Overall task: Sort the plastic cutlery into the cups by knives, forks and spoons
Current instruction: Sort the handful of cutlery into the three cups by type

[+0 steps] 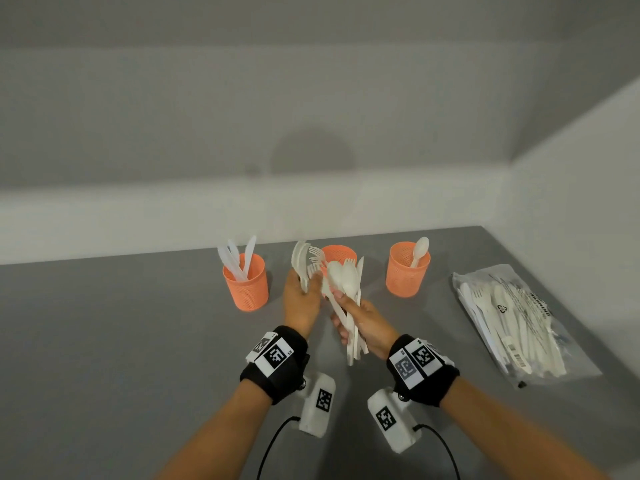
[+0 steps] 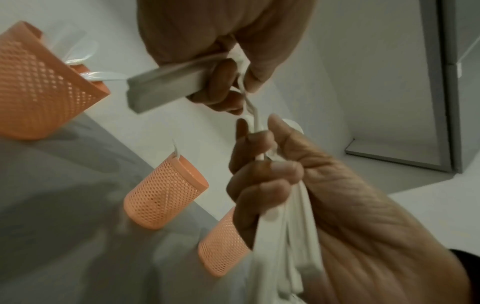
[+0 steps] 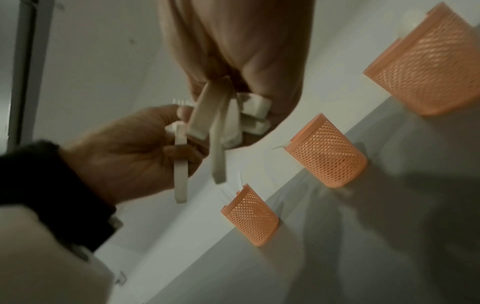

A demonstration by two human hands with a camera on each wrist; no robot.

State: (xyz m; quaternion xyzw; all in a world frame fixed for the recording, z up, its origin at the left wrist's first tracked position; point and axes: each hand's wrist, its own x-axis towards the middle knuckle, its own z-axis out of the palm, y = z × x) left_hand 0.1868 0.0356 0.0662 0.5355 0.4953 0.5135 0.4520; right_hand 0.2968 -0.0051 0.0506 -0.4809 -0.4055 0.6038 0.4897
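Note:
Three orange mesh cups stand in a row on the grey table. The left cup (image 1: 246, 287) holds knives, the right cup (image 1: 407, 273) one spoon. The middle cup (image 1: 341, 252) is partly hidden behind the cutlery, with fork tines showing at its left rim. My left hand (image 1: 304, 284) grips white forks (image 1: 299, 263) by their handles, just left of the middle cup. My right hand (image 1: 344, 306) holds a mixed bundle (image 1: 346, 280) of spoons, a fork and a knife, upright, touching the left hand. From the left wrist, the left fingers (image 2: 223, 82) curl round a handle (image 2: 166, 86).
A clear plastic bag (image 1: 519, 323) with several more pieces of cutlery lies at the table's right side, near the right wall. A white wall runs right behind the cups. Bare grey table (image 1: 121, 341) stretches to the left and in front of the hands.

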